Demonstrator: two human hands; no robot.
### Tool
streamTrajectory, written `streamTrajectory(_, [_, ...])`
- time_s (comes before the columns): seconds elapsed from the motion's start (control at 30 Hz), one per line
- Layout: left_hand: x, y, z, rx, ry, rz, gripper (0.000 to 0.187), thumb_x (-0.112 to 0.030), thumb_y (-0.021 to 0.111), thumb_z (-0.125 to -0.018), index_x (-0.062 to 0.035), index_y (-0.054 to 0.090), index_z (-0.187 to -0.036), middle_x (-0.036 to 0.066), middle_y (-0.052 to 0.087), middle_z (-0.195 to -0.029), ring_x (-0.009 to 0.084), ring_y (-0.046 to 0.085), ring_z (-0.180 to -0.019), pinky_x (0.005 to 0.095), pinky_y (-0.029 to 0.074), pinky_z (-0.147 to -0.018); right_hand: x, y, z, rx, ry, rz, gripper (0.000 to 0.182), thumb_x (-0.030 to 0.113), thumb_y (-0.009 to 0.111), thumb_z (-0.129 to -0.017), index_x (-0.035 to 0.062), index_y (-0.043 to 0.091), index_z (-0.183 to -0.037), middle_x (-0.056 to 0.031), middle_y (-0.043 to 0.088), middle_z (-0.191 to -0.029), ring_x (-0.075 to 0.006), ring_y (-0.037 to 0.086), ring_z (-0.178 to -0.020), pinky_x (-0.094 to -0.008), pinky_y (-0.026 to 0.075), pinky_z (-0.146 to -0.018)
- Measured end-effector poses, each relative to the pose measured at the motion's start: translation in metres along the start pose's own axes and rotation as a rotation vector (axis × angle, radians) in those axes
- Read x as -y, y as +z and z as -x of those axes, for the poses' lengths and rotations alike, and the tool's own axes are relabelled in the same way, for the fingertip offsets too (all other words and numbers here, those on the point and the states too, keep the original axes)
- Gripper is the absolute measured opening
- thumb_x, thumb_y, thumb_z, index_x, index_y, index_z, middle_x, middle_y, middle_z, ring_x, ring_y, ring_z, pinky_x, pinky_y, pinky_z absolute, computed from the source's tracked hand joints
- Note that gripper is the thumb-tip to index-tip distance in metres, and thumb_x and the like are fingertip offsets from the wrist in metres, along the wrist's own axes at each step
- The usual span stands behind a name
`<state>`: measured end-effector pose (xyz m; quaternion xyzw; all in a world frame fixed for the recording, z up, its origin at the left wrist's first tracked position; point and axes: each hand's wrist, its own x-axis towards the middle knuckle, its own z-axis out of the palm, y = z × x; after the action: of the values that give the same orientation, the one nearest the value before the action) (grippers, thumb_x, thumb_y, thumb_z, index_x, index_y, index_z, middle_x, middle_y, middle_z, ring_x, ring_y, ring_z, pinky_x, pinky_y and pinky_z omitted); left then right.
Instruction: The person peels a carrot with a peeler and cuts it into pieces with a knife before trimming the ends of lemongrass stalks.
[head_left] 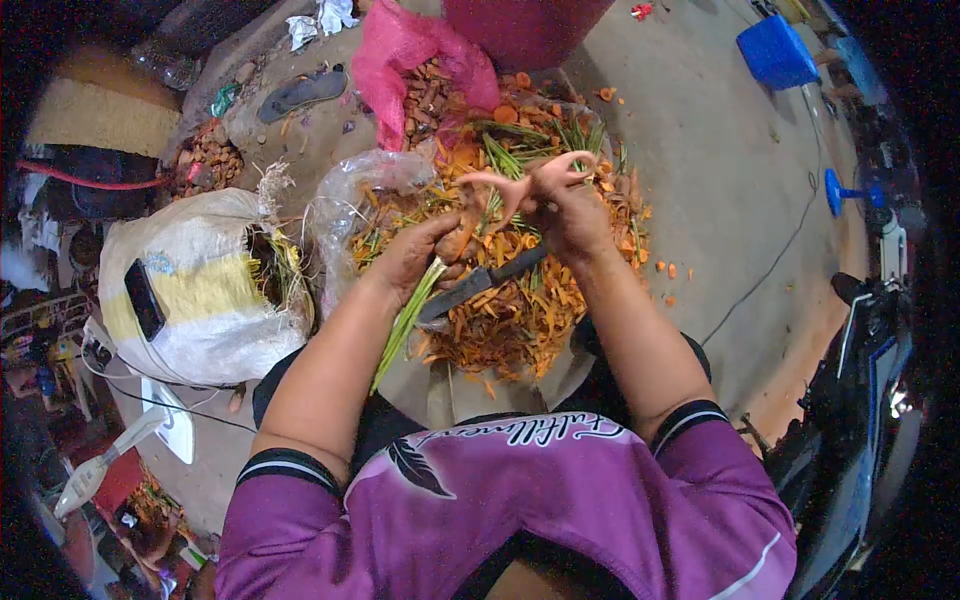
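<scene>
My left hand (408, 258) is wrapped around a carrot (462, 238), whose long green stems (408, 325) trail down beside my forearm. My right hand (577, 215) grips a pink Y-shaped peeler (518, 188) by its handle. The peeler's forked end is at the upper part of the carrot; its blade is not clear. Just below both hands, a knife (487, 283) lies across a heap of orange peelings (520, 335). Cut carrot tops and green stems (510, 150) lie on the far side of the heap.
A pink mesh sack (380, 70) of carrots and a large dark-pink container (525, 30) stand beyond the heap. At left, a phone (145, 300) rests on a white sack (215, 345). A blue container (777, 52) and a cable (765, 280) are at right.
</scene>
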<state>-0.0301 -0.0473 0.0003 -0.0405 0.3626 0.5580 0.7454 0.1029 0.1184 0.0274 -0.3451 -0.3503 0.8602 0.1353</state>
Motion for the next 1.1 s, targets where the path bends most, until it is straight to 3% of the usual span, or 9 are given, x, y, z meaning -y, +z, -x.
streamTrajectory(0.07, [0.003,0.001,0.003,0.055,0.009,0.059,0.033,-0.036,0.041,-0.084,-0.006,0.053,-0.09,0.003,0.057,-0.069,0.0085,0.045,-0.044,0.0201,0.03,-0.035,-0.011,0.016,0.012,0.082,0.019,0.028,0.022,0.019,0.061,-0.076,0.0043,0.054,-0.09,-0.0042,0.057,-0.077,-0.0147,0.056,-0.066,-0.0267,0.047,-0.058])
streamTrajectory(0.23, [-0.005,0.03,0.011,-0.131,0.074,-0.178,0.034,-0.032,0.037,-0.087,-0.0054,0.054,-0.098,0.003,0.058,-0.07,0.0097,0.05,-0.046,0.0191,0.035,-0.036,-0.017,0.012,0.008,0.225,0.038,0.094,0.02,0.015,0.06,-0.075,0.0037,0.054,-0.09,-0.005,0.058,-0.08,-0.0144,0.056,-0.066,-0.0247,0.046,-0.058])
streamTrajectory(0.33, [0.001,0.024,0.005,-0.122,0.075,-0.17,0.032,-0.031,0.035,-0.087,-0.0062,0.053,-0.097,0.002,0.056,-0.067,0.0098,0.049,-0.046,0.0189,0.034,-0.036,-0.016,0.003,0.001,0.132,0.137,0.066,0.02,0.015,0.061,-0.076,0.0036,0.054,-0.09,-0.0022,0.055,-0.07,-0.0111,0.052,-0.057,-0.0231,0.041,-0.051])
streamTrajectory(0.47, [0.008,0.004,-0.004,-0.013,0.015,-0.021,0.027,-0.031,0.035,-0.088,-0.009,0.05,-0.091,0.001,0.051,-0.061,0.0093,0.043,-0.043,0.0194,0.03,-0.035,-0.007,-0.029,-0.024,-0.025,0.01,-0.108,0.012,0.013,0.058,-0.078,0.0043,0.054,-0.085,-0.0022,0.054,-0.068,-0.0124,0.052,-0.057,-0.0238,0.044,-0.057])
streamTrajectory(0.57, [-0.002,0.02,0.006,-0.029,-0.005,0.028,0.025,-0.033,0.035,-0.087,-0.0109,0.047,-0.086,0.001,0.046,-0.059,0.0091,0.038,-0.041,0.0201,0.027,-0.034,0.002,-0.072,-0.042,-0.396,-0.178,0.041,0.016,0.012,0.062,-0.074,0.0059,0.052,-0.086,-0.0043,0.055,-0.075,-0.0148,0.055,-0.063,-0.027,0.046,-0.054])
streamTrajectory(0.8, [-0.006,0.021,0.01,-0.002,-0.04,0.091,0.033,-0.043,0.036,-0.086,-0.0105,0.045,-0.085,0.001,0.044,-0.061,0.008,0.035,-0.041,0.0195,0.025,-0.034,0.01,-0.015,-0.014,-0.145,-0.09,-0.064,0.014,0.015,0.057,-0.079,0.0062,0.051,-0.088,-0.003,0.052,-0.071,-0.0125,0.05,-0.06,-0.0244,0.043,-0.057])
streamTrajectory(0.93, [-0.004,0.02,0.01,0.022,-0.109,0.039,0.042,-0.049,0.033,-0.085,-0.0086,0.044,-0.086,0.001,0.044,-0.061,0.0079,0.033,-0.04,0.0199,0.025,-0.034,-0.008,0.0,-0.001,0.192,0.037,0.194,0.022,0.021,0.057,-0.08,0.0054,0.05,-0.093,-0.002,0.052,-0.073,-0.0115,0.049,-0.062,-0.0255,0.042,-0.056])
streamTrajectory(1.03, [-0.003,0.016,0.01,0.069,-0.144,-0.022,0.044,-0.048,0.03,-0.086,-0.0073,0.044,-0.087,0.001,0.045,-0.063,0.0086,0.032,-0.037,0.0207,0.026,-0.033,-0.006,-0.016,-0.014,0.027,0.09,0.083,0.02,0.019,0.054,-0.082,0.0044,0.05,-0.094,-0.0024,0.052,-0.075,-0.0131,0.05,-0.061,-0.0274,0.043,-0.058])
streamTrajectory(1.1, [0.001,0.012,0.011,0.153,-0.121,-0.028,0.04,-0.045,0.031,-0.087,-0.0077,0.045,-0.089,0.002,0.045,-0.064,0.0084,0.033,-0.038,0.0199,0.025,-0.034,-0.004,-0.061,-0.041,-0.123,-0.121,-0.108,0.019,0.015,0.061,-0.076,0.0042,0.054,-0.09,-0.0043,0.055,-0.073,-0.0143,0.053,-0.06,-0.0246,0.045,-0.054])
